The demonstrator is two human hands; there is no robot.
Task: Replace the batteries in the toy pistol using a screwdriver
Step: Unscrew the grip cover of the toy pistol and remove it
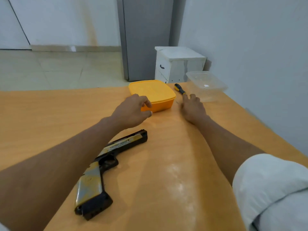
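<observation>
The black and yellow toy pistol (106, 165) lies flat on the orange table (50, 117), its grip toward me and its barrel pointing away to the right. My left forearm passes over it. My left hand (133, 112) hovers at the near left corner of a lidded yellow box (153, 94), fingers curled, holding nothing. A screwdriver (179, 89) with a black and yellow handle rests on the table beyond the box. My right hand (193, 105) reaches toward it with fingers spread, its fingertips just short of the handle.
An empty clear plastic container (206, 85) sits at the table's far right corner by the wall. Beyond the table's far edge stand a white cabinet (180, 64) and a grey fridge (146, 39). The tiled floor lies to the left.
</observation>
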